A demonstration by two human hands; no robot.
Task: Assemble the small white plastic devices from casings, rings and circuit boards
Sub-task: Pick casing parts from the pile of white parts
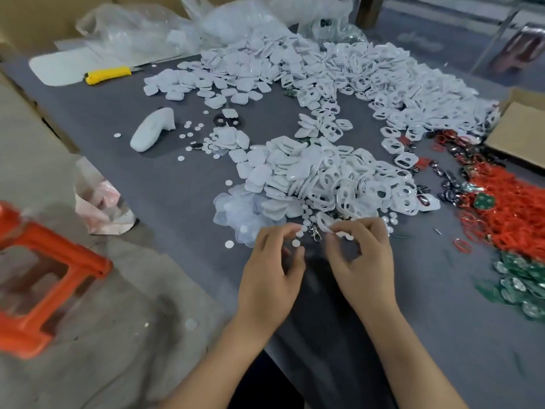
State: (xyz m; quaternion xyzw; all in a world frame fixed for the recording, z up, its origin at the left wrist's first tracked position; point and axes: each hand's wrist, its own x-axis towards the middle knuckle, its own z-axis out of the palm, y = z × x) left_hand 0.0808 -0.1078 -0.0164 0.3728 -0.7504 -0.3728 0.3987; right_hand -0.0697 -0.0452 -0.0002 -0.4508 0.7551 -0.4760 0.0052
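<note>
- Both hands work at the near edge of the grey table (165,178), just below the nearer heap of white casings (309,175).
- Right hand (364,258) pinches a white ring-shaped casing piece (324,224) between thumb and fingertips.
- Left hand (272,267) is curled, fingertips beside small white discs (298,234); whether it holds one, I cannot tell.
- A metal clasp (316,233) lies between the hands.
- Red rings (513,208) and green circuit boards (522,287) are piled to the right.

Only the person's two forearms and hands show. The left hand (269,273) and right hand (364,261) are bare: no gloves, rings or finger cots can be seen. Both wrists are bare too, with no watch, strap or bracelet. The forearms run uncovered down to the bottom edge of the picture, so no sleeve or cuff is in sight. The nails look short and plain, though the fingertips are somewhat blurred.
</note>
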